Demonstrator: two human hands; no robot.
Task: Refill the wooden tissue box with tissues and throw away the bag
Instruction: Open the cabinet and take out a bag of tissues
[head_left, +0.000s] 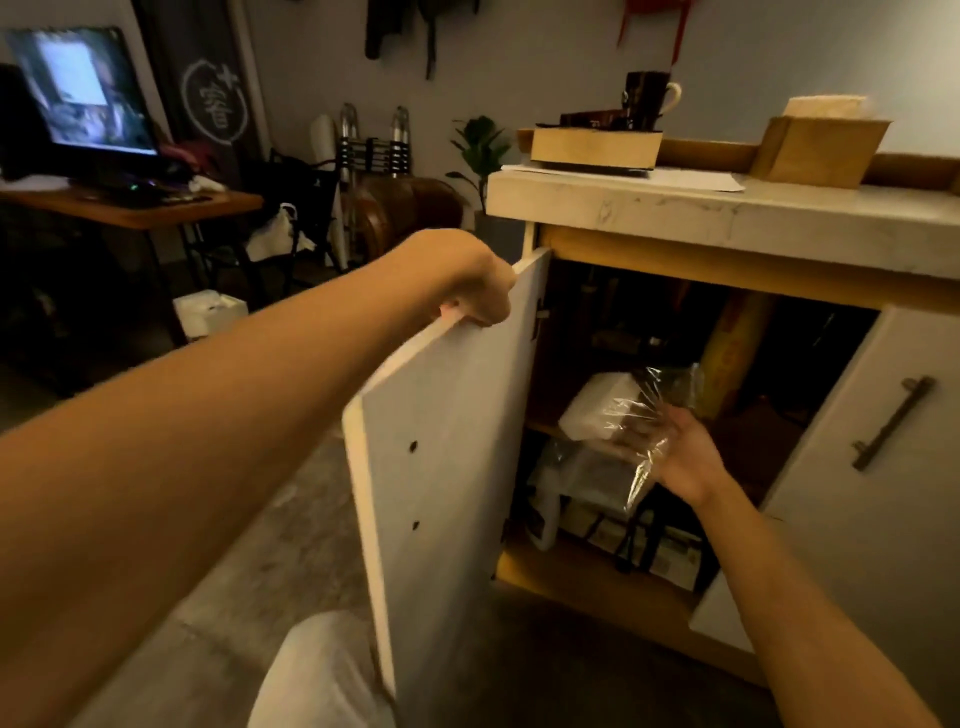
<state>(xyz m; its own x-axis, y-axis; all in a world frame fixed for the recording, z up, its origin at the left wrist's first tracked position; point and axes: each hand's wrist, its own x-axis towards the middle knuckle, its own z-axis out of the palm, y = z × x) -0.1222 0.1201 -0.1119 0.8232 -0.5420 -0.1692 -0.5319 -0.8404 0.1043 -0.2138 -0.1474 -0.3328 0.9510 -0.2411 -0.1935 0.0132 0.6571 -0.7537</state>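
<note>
The wooden tissue box (810, 153) stands on the white countertop (727, 218) at the upper right, with white tissues (826, 106) sticking out of its top. My left hand (475, 278) grips the top edge of the open white cabinet door (452, 441). My right hand (675, 452) reaches into the cabinet and holds a clear plastic bag (631, 415) that contains a white tissue pack, at the edge of the upper shelf.
A thick book (595, 148) with a dark mug (647, 98) on it lies on the counter's left end. Inside the cabinet are more plastic-wrapped packs (582, 483) and boxes. A shut door with a bar handle (891, 423) is at right. A desk with a monitor (83, 93) stands far left.
</note>
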